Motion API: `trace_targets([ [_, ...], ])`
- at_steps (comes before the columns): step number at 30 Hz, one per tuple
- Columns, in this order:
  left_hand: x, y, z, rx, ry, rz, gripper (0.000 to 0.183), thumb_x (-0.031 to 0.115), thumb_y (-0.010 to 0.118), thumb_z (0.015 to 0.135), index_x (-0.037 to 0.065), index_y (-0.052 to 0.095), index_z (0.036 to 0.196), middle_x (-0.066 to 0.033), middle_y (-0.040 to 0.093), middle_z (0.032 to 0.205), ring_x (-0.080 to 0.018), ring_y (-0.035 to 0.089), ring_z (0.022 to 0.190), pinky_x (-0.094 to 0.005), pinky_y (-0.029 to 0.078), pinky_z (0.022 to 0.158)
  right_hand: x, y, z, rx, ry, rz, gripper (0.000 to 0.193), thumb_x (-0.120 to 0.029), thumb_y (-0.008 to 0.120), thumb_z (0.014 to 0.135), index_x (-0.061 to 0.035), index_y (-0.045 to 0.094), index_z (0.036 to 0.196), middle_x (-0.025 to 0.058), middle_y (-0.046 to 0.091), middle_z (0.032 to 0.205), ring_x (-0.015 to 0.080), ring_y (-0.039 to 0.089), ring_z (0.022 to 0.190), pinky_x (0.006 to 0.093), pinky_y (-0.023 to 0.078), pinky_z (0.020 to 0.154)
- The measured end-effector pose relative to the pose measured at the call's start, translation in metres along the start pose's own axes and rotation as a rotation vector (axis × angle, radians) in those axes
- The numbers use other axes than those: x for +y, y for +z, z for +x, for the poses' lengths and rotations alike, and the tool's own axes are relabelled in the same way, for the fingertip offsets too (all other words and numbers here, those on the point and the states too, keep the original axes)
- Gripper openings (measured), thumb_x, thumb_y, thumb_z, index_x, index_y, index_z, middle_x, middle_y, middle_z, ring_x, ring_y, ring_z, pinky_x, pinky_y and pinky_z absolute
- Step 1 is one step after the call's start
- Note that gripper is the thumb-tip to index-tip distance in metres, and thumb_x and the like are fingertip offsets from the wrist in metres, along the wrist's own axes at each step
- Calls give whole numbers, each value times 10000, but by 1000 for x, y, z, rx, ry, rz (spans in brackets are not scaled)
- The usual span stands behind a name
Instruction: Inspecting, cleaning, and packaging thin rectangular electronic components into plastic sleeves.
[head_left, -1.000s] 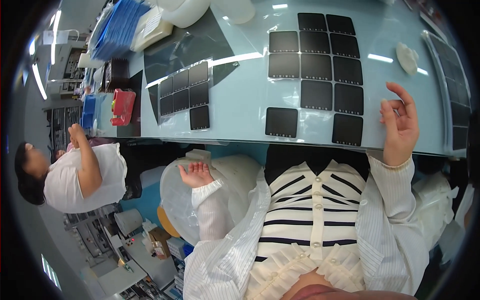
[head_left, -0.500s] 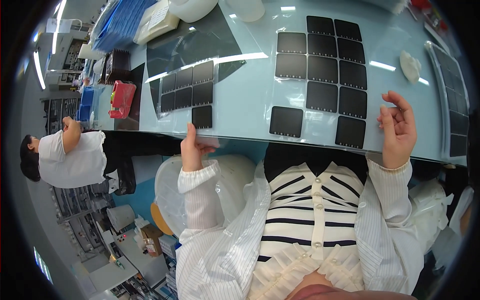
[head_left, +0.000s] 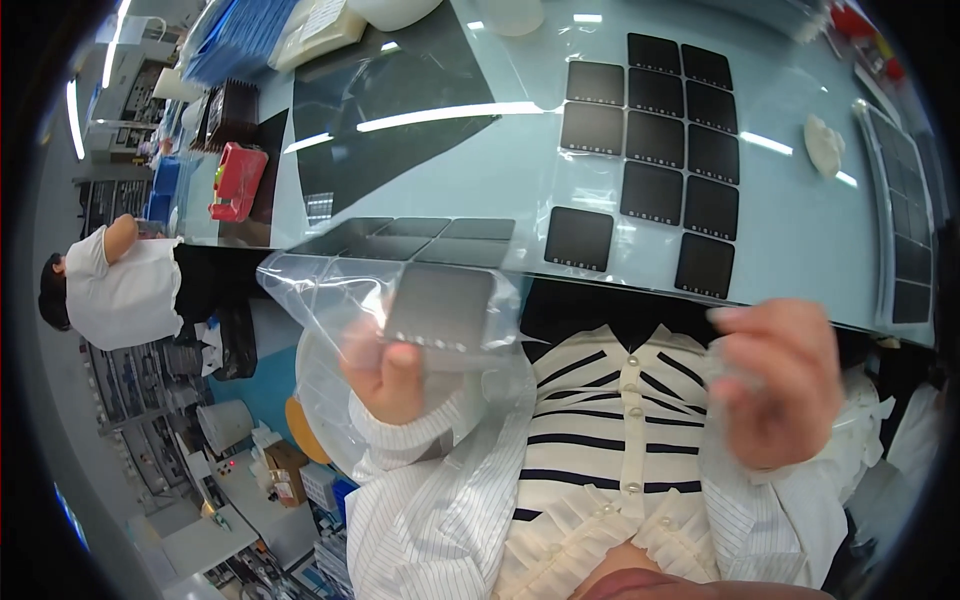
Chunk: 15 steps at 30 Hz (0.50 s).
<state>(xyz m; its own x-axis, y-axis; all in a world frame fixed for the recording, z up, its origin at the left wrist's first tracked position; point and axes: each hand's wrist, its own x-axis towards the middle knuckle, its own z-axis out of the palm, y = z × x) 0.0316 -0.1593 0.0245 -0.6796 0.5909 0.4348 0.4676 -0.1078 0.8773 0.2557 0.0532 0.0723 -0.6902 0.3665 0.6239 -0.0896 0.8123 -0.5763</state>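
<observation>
My left hand [head_left: 388,375] pinches the near edge of a clear plastic sheet [head_left: 285,275]. Dark square pieces with small marks along one side lie on this sheet, and one dark square [head_left: 440,305] is just above my fingers. The sheet is lifted and tilted, its far part over the table edge. My right hand [head_left: 775,385] hangs in front of the table edge, blurred, its fingers curled; whether anything is in them cannot be made out. Beyond it, another clear sheet [head_left: 590,185] carrying several dark squares [head_left: 655,143] in columns lies flat on the table.
A dark film sheet [head_left: 400,110] lies at the table's left. Near it are a red tape dispenser [head_left: 238,182], brown holders [head_left: 230,112] and a blue stack [head_left: 235,50]. At right are a crumpled white wad [head_left: 824,147] and a stack of sheets [head_left: 900,215]. A person [head_left: 125,290] is at far left.
My left hand has lifted the clear sheet off the table and drawn it toward me and to the right. My right hand has come down and nearer, below the table edge.
</observation>
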Motion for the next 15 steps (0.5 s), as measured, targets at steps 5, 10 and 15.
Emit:
trace_targets([
  [5, 31, 47, 15, -266, 175, -203, 409, 330, 545, 919, -76, 586, 906, -122, 622, 807, -207, 600, 665, -300, 450, 579, -16, 49, 24, -139, -162, 134, 490, -322, 669, 770, 110, 594, 987, 242, 621, 970, 352, 624, 875, 363, 533, 733],
  [10, 46, 32, 18, -535, 150, 26, 414, 342, 524, 925, -52, 606, 830, -152, 620, 791, -238, 603, 634, -306, 447, 555, -23, 75, 11, -77, -101, 283, 491, -239, 706, 740, 150, 575, 1008, 254, 624, 954, 343, 649, 845, 351, 545, 733],
  [15, 45, 45, -10, -211, 176, 63, 406, 349, 498, 934, -25, 631, 845, -144, 620, 778, -256, 593, 607, -306, 441, 533, -23, 68, 8, -151, 152, 617, 398, -140, 694, 783, 104, 584, 1078, 211, 648, 977, 300, 667, 800, 309, 541, 665],
])
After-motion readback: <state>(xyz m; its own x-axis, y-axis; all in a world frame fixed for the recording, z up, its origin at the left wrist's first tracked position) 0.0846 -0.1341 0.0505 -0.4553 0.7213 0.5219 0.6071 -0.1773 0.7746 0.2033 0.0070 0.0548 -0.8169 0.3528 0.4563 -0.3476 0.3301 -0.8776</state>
